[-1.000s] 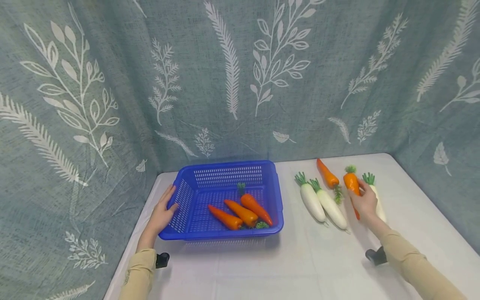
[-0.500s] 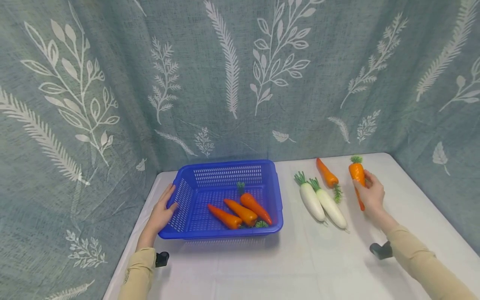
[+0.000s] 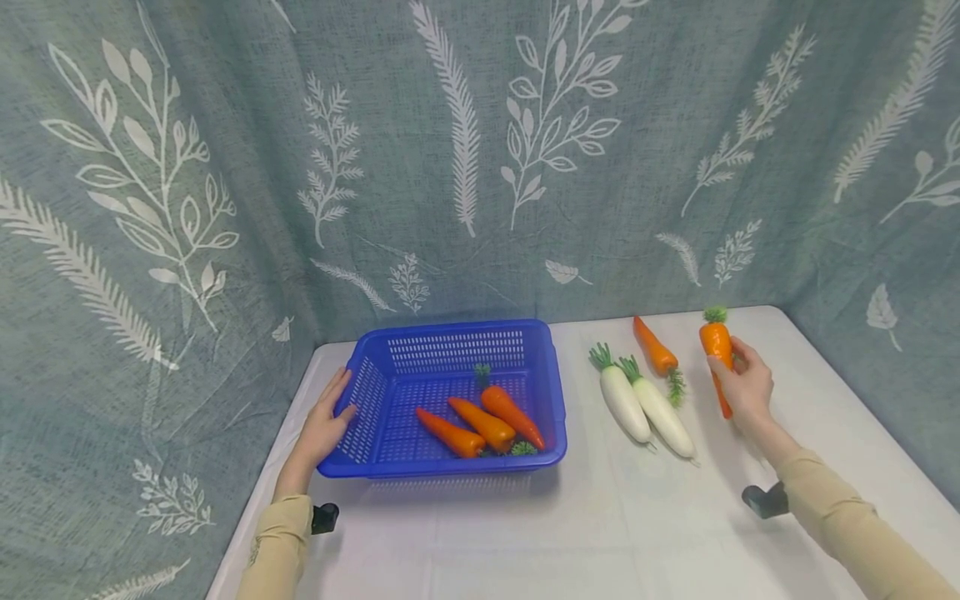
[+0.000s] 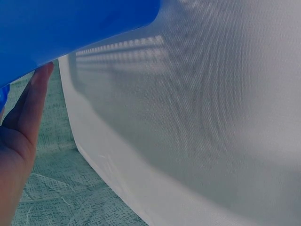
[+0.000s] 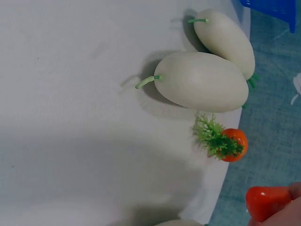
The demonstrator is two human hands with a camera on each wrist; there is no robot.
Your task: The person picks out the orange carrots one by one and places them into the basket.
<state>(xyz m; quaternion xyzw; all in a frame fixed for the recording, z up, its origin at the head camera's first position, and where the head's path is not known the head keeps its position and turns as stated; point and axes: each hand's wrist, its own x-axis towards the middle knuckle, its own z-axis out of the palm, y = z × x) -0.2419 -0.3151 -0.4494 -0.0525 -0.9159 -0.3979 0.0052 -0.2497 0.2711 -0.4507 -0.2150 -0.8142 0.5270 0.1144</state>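
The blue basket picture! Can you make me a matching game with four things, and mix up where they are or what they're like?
1. basket
2. left hand
3. right hand
4. curtain

A. holds an orange carrot
B. grey-green with a white leaf pattern
C. has three carrots inside
D. touches the basket's left side

Pairs: 1-C, 2-D, 3-A, 4-B

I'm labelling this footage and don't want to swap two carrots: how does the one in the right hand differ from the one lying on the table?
The held carrot is gripped by the right hand; the loose carrot lies untouched on the table. The held carrot's leafy top points away from the person, while the loose carrot's points back toward them. Both are orange, tapered and green-topped.
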